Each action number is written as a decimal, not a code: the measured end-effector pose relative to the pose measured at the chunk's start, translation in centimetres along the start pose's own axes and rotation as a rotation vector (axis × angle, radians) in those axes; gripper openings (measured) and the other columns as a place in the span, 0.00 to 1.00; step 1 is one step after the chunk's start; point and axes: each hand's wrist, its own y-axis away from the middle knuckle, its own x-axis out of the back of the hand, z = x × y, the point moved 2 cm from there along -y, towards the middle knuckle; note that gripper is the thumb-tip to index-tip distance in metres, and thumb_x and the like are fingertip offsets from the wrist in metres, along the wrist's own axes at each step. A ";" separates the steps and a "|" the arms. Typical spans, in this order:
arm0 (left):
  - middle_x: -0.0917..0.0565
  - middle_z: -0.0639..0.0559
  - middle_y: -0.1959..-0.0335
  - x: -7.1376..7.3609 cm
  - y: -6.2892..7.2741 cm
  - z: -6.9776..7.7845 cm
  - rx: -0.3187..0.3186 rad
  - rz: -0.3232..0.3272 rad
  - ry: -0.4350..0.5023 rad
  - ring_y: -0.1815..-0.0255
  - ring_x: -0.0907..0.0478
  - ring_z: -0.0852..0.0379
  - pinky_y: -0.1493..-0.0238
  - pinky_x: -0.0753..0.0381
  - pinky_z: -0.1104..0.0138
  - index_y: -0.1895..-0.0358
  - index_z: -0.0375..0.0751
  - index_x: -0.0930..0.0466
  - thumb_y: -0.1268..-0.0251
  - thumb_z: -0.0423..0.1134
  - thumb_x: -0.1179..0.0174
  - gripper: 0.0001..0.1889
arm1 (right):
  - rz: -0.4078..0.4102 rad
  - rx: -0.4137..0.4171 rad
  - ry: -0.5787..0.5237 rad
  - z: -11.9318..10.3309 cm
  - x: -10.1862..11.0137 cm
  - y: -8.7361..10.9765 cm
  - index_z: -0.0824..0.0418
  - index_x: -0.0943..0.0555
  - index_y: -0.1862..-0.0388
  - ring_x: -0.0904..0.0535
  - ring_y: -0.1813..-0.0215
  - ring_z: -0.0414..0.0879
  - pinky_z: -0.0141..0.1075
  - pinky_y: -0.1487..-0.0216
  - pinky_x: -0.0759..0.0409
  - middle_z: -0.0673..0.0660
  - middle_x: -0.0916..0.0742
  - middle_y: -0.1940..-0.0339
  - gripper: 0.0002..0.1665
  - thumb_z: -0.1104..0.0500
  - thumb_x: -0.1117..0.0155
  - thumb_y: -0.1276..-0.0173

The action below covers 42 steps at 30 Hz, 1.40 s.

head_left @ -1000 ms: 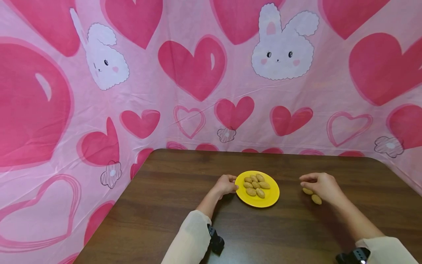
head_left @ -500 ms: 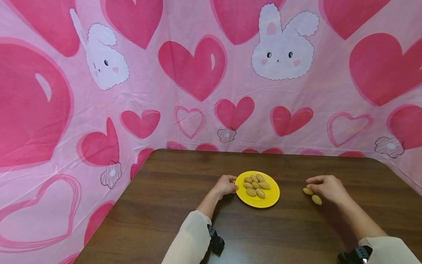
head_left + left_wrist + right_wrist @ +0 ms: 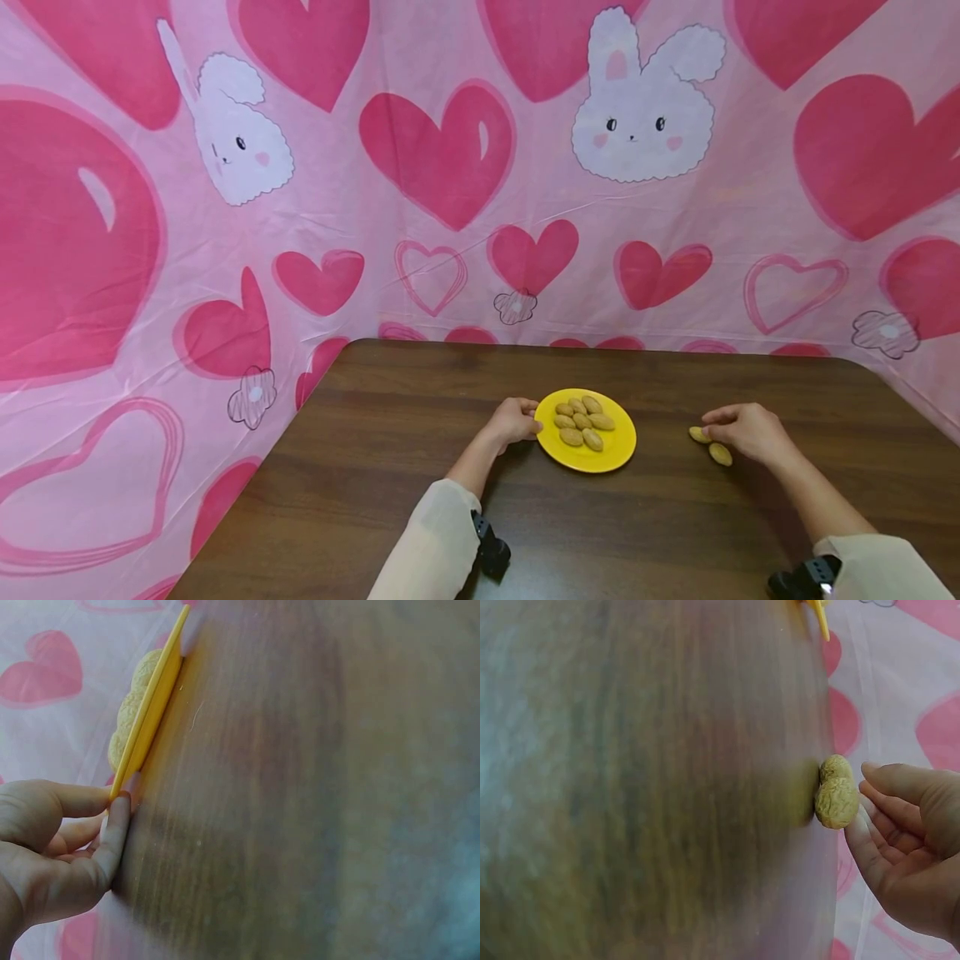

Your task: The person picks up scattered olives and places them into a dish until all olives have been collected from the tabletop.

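Note:
My left hand [image 3: 514, 420] pinches the left rim of a yellow plate [image 3: 618, 450]; in the left wrist view its thumb and fingers [image 3: 116, 817] grip the plate's edge. Several tan, oval, wrinkled nuts, apparently walnuts in their shells [image 3: 582, 422], lie on the plate. To the right, two more walnuts rest on the table: a farther one [image 3: 698, 435] and a nearer one [image 3: 721, 454]. My right hand [image 3: 750, 429] is just right of them, thumb and forefinger spread apart beside the farther one. In the right wrist view, two overlapping walnuts [image 3: 836, 801] sit before its fingertips, ungripped.
Everything stands on a dark brown wooden table [image 3: 405, 433]. Behind and to the left hangs a pink cloth [image 3: 330, 192] with hearts and rabbits. A small black camera [image 3: 491, 546] is on the left wrist and another [image 3: 806, 577] on the right.
My right hand has drawn back slightly to the right and lowered beside the farther walnut. The left hand, plate and walnuts have stayed put.

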 end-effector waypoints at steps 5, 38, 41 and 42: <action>0.22 0.44 0.61 0.0 0.0 0.0 -0.005 -0.001 0.002 0.63 0.21 0.54 0.63 0.18 0.64 0.44 0.25 0.29 0.43 0.21 0.42 0.21 | -0.014 -0.025 0.004 0.3 -0.2 -0.2 0.69 0.16 0.63 0.24 0.64 0.54 0.38 0.69 0.29 0.64 0.15 0.65 0.18 0.54 0.33 0.43; 0.22 0.43 0.60 0.0 -0.1 0.0 -0.011 -0.004 -0.001 0.63 0.21 0.54 0.63 0.18 0.64 0.45 0.25 0.28 0.43 0.21 0.43 0.20 | 0.049 0.017 0.026 0.1 -0.6 -0.1 0.66 0.16 0.66 0.24 0.68 0.50 0.39 0.68 0.29 0.57 0.14 0.71 0.14 0.55 0.32 0.43; 0.22 0.44 0.61 0.0 -0.1 0.0 -0.011 -0.007 0.000 0.63 0.21 0.54 0.63 0.18 0.64 0.45 0.25 0.28 0.42 0.21 0.43 0.20 | 0.062 0.025 0.019 -0.1 -0.7 -0.1 0.67 0.16 0.66 0.23 0.67 0.50 0.41 0.67 0.28 0.57 0.14 0.71 0.14 0.55 0.33 0.43; 0.21 0.44 0.61 0.0 -0.1 0.0 -0.012 -0.007 0.001 0.63 0.21 0.54 0.63 0.18 0.64 0.45 0.25 0.28 0.42 0.21 0.43 0.20 | 0.063 0.026 0.016 -0.1 -0.7 -0.1 0.67 0.16 0.66 0.23 0.67 0.51 0.42 0.67 0.28 0.57 0.14 0.70 0.14 0.55 0.33 0.43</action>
